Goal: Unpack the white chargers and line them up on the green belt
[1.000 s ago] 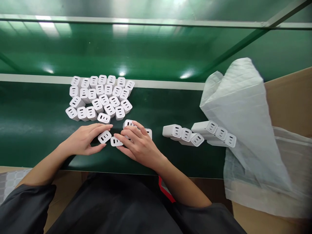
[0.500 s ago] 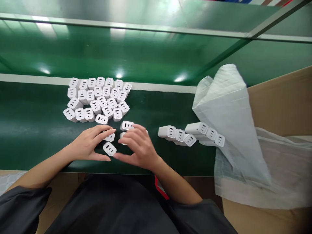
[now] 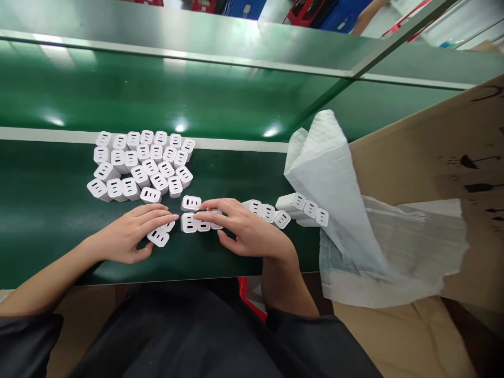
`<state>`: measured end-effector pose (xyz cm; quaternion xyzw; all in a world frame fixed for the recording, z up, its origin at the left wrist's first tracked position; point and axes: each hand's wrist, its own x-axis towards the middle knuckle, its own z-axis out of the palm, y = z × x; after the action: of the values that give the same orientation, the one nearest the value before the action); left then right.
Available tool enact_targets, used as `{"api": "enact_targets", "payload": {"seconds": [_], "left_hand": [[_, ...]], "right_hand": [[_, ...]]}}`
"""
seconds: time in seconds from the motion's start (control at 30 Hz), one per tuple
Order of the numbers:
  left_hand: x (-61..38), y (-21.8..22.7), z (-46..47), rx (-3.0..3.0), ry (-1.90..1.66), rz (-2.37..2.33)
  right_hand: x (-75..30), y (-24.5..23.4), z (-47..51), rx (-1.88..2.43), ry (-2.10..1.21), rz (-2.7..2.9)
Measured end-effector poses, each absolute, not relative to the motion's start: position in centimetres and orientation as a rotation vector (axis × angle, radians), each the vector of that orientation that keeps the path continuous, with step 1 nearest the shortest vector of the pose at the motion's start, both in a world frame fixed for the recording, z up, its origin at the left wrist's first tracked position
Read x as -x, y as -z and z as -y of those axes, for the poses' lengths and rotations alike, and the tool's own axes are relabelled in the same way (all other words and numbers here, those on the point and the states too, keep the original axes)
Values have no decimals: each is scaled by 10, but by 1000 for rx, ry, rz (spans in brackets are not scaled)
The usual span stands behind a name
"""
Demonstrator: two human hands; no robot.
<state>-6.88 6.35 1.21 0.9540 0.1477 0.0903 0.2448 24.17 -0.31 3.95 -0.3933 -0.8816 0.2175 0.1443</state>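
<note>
My left hand [image 3: 128,233] lies over two white chargers with slotted ends, its fingers stretched out and its thumb apart. The nearer charger [image 3: 158,237] shows beside the fingers; the other is partly covered. My right hand [image 3: 246,226] reaches over a short row of white chargers [image 3: 189,223], fingers extended and thumb spread. Its fingertips are at that row and close to a single charger [image 3: 191,203] just behind it. Whether they press on any charger I cannot tell. A block of several chargers [image 3: 142,153] stands upright, slots up, beyond my left hand.
To the right, several chargers [image 3: 291,202] lie on their sides by a crumpled white bag [image 3: 326,157]. A cardboard box [image 3: 413,157] stands at the right. A pale strip [image 3: 236,144] crosses the green table [image 3: 39,220] behind the chargers. A bare arm [image 3: 368,16] shows at the top.
The view has turned to the right, so things sit further left. My right hand has moved right, off the left chargers and over the middle row. My left hand remains at the two chargers.
</note>
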Motion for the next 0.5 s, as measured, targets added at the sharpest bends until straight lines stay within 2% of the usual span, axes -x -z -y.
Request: {"api": "enact_targets", "payload": {"seconds": [0.3,0.5], "left_hand": [[62,-29,-64,-2762,-113,-318],[75,-30,-56,-2809,-55,-356]], "right_hand": [[-211,-61,-8,1058,-271,3045],[-189,-58,-4,979,-40,3124]]}}
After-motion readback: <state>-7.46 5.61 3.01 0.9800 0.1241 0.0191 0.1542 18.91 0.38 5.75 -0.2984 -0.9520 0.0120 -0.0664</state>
